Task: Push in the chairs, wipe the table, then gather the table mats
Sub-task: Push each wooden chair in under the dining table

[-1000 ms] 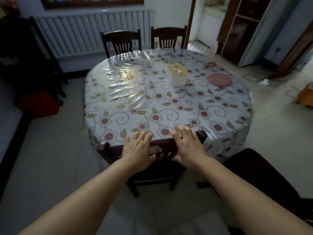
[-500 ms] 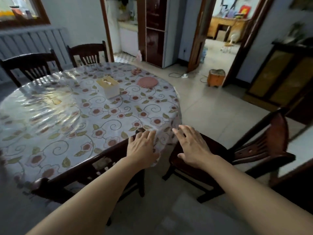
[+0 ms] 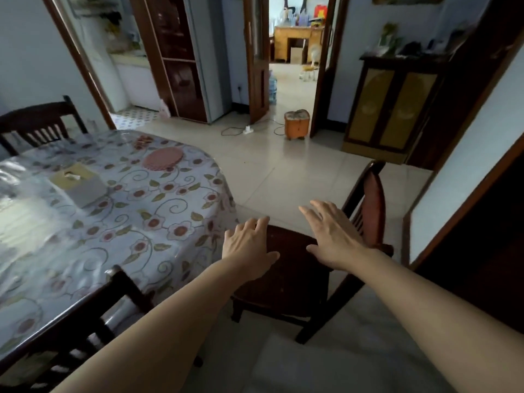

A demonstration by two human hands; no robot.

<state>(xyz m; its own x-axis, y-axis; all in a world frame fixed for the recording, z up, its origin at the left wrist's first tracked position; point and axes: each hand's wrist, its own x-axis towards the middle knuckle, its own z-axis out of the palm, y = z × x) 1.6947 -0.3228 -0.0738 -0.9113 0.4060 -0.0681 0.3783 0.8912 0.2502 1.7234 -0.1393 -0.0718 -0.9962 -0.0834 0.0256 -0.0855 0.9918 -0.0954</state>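
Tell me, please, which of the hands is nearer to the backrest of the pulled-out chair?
Right. The right hand is beside the backrest, while the left hand is over the seat's far side, toward the table.

Dim room, daylight from far doorway [image 3: 295, 38]. Glare on plastic counter cover [image 3: 25, 211]. Slight motion blur; wide-angle bending at edges.

Both hands [image 3: 292, 242] left the tucked chair [image 3: 85, 316] for the next chair [image 3: 286, 276].

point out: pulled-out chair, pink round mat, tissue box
pulled-out chair [image 3: 286, 268], head view, bare seat between the hands
pink round mat [image 3: 163, 159], head view, mat centre
tissue box [image 3: 80, 182], head view, top face
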